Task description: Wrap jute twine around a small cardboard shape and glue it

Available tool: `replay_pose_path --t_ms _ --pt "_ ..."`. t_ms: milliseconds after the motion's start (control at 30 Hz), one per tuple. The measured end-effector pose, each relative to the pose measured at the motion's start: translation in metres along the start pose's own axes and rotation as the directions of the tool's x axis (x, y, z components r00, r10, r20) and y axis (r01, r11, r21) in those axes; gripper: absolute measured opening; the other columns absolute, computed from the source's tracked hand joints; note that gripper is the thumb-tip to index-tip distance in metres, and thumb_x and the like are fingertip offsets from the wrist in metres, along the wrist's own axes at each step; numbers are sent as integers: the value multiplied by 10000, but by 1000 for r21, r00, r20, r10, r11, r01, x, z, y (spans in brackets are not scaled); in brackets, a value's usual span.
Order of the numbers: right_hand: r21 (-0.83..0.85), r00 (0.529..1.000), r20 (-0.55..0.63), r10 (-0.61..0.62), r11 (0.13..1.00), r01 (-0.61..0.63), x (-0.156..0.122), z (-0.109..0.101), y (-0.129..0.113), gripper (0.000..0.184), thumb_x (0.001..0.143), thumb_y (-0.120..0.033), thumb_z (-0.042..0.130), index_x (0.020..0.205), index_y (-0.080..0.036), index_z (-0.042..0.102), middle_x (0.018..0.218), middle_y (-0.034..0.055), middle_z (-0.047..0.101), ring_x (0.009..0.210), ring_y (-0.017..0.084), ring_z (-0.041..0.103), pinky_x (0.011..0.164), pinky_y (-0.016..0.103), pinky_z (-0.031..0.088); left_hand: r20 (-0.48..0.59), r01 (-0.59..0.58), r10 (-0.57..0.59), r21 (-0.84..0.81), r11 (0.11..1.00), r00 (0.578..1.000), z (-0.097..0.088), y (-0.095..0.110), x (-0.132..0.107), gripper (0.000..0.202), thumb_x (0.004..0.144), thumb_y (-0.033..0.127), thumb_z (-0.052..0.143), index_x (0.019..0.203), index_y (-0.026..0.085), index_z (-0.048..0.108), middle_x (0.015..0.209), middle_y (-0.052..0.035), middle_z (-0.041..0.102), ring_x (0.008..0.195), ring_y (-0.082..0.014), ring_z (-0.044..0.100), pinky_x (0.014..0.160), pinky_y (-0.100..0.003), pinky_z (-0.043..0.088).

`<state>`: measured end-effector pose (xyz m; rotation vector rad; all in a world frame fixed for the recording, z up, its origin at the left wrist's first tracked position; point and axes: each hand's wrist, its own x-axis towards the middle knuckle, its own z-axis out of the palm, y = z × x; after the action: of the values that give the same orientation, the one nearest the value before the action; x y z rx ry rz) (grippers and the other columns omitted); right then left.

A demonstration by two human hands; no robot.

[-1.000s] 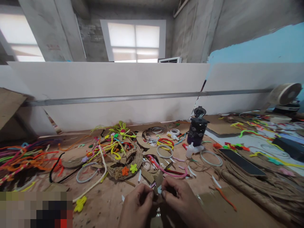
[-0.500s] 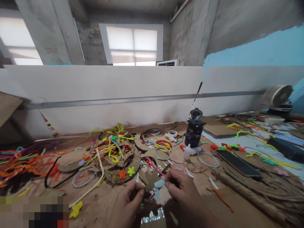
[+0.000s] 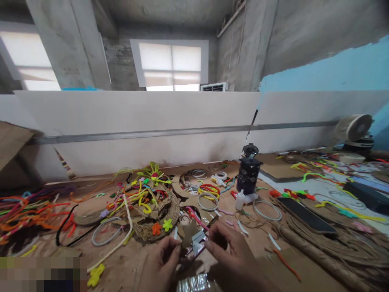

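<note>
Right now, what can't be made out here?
Head view only.
Bottom-left corner: covered by a pixelated patch.
The shiny packet: cut off by the bottom edge.
The white scrap beside the cardboard piece in the left hand: too small to identify.
Grip of the right hand: hidden by its own fingers.

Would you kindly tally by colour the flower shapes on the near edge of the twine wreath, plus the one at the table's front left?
Orange flower: 1
Lime green flower: 1
Yellow flower: 1
Total: 3
</note>
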<state>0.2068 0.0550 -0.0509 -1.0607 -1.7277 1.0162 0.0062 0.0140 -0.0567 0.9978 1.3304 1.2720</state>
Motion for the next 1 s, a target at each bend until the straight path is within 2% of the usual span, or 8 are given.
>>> replay_pose_path --t_ms 100,200,267,333,467,633,767,1000 --pt "-94 999 32 -9 995 12 -5 6 -1 200 755 -391 676 754 -208 596 701 32 609 650 181 513 582 283 351 5 -115 115 159 981 993 3 -2 -3 366 771 541 758 729 183 694 675 -31 721 694 -216 692 676 -282 544" --pt "-113 999 44 -20 993 25 -6 7 1 128 803 -324 616 760 -203 624 704 41 634 651 177 535 589 279 362 13 -134 134 194 972 991 6 -3 -4 366 772 542 748 716 183 706 676 -44 730 683 -221 684 671 -282 532" --pt "-75 999 33 -32 997 34 -4 5 2 144 827 -318 591 755 -201 633 702 42 630 651 177 540 591 276 375 -15 -97 100 117 988 995 7 -3 -4 406 726 579 781 721 181 702 689 -54 735 689 -228 690 679 -294 549" --pt "-33 1000 -2 -28 999 28 -2 2 4 175 839 -347 597 756 -199 640 705 40 623 654 179 539 592 276 386 -52 -10 10 -1 1000 999 7 -1 -3 461 651 613 830 734 184 682 714 -59 735 688 -236 696 631 -306 564" --pt "54 995 -96 26 998 -20 2 -5 6 241 867 -415 619 757 -202 643 703 20 595 653 177 520 582 273 397 -66 143 -156 -172 975 986 4 1 1 509 547 575 911 735 185 644 728 -56 735 648 -218 711 514 -246 512" --pt "159 979 -182 89 986 -60 10 -13 12 284 852 -472 651 762 -202 646 700 9 579 646 172 505 561 262 398 -96 128 -164 -300 945 982 0 -2 6 535 487 530 964 719 169 645 729 -62 755 582 -175 694 519 -235 519" --pt "202 978 -172 115 976 -79 18 -19 21 260 856 -455 662 804 -200 664 732 14 615 629 165 509 558 256 417 -112 107 -152 -333 937 982 0 -1 6 512 509 503 967 721 162 650 710 -51 753 567 -152 685 502 -205 499" --pt "229 972 -185 148 968 -104 22 -24 29 304 822 -502 693 782 -202 664 697 9 608 627 175 520 551 261 423 -132 101 -165 -394 913 977 -1 -1 6 481 560 455 961 764 174 628 751 -43 770 563 -142 678 527 -231 541"
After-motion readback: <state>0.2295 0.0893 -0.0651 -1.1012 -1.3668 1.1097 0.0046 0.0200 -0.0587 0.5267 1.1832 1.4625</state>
